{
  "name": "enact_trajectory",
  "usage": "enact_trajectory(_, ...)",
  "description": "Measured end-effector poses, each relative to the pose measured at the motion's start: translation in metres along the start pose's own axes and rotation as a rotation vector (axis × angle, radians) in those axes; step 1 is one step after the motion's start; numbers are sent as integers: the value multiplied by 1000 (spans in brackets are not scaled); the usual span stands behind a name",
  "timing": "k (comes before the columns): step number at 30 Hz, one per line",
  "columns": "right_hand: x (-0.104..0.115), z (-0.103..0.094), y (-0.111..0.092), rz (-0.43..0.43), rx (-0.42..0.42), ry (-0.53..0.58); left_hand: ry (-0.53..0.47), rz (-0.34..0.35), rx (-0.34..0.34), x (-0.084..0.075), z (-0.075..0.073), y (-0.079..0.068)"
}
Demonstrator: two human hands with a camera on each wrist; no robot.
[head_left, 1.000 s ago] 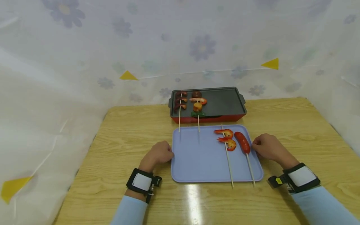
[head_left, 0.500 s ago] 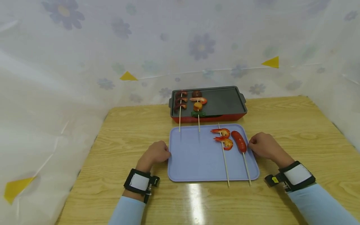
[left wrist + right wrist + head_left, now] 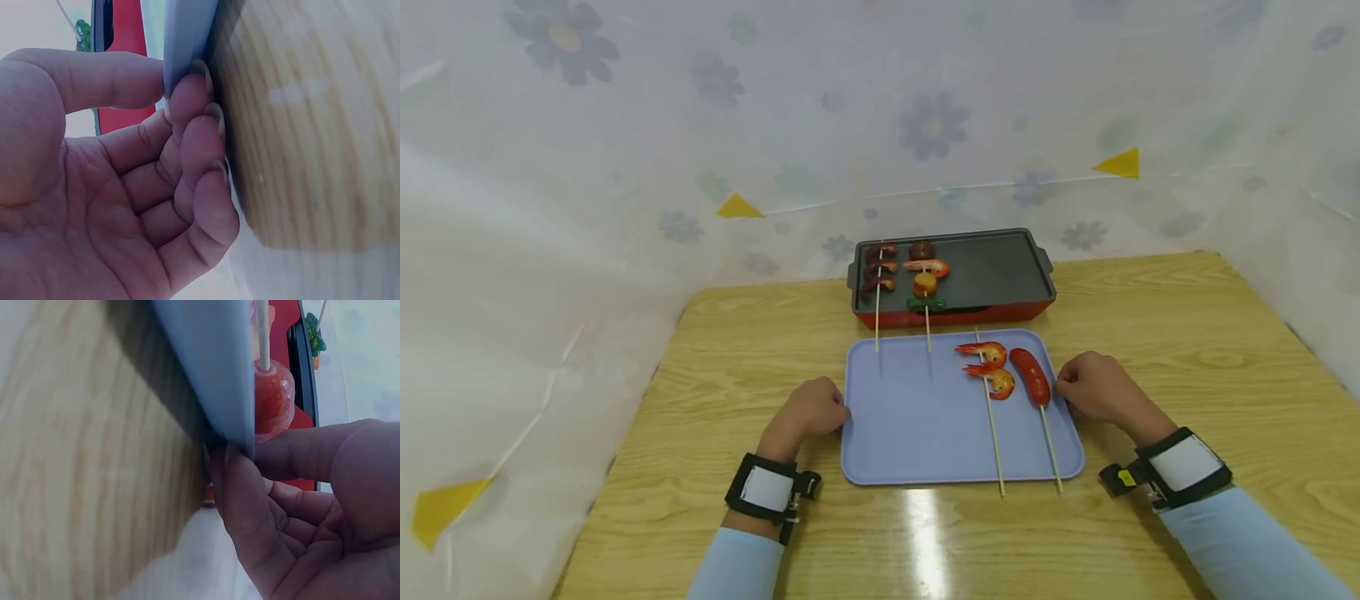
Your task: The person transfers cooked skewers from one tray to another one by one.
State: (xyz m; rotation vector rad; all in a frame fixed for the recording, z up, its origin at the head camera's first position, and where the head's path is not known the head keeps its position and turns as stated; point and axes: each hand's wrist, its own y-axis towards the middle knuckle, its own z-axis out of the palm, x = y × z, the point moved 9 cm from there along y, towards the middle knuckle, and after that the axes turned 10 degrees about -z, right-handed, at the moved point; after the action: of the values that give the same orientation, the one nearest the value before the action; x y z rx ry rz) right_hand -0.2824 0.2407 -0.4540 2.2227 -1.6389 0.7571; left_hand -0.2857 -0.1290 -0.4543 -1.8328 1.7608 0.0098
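Observation:
A lavender tray lies on the wooden table, with both hands at its short sides. My left hand pinches the left edge, thumb on top and curled fingertips under the rim in the left wrist view. At the opposite edge my right hand pinches the rim the same way. On the tray's right half lie a skewer of two shrimp and a sausage on a stick, the sausage close beside the right hand. Both sticks reach past the tray's front edge.
Behind the tray stands a red grill with a dark plate. It bears a skewer of brown pieces and a mixed skewer, their sticks reaching over the tray's back edge. A flowered sheet hangs behind the wooden table.
The tray, with the shrimp skewer and sausage on it, has shifted slightly left relative to the grill. Both hands have moved along with it, keeping their grip.

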Motion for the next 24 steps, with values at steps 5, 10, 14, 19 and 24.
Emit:
enact_trajectory(5,-5,2,1,28,23,19,-24,-22,-1,2,0,0)
enact_trajectory(10,-6,3,0,39,41,21,-33,-10,-6,1,-2,0)
enact_trajectory(14,-7,4,1,47,53,39,4,3,-34,-2,-14,-3)
enact_trajectory(19,-7,5,4,38,62,47,-111,22,-123,-14,-50,-6)
enact_trajectory(24,-7,6,5,42,66,40,-253,105,-197,-53,-75,-5)
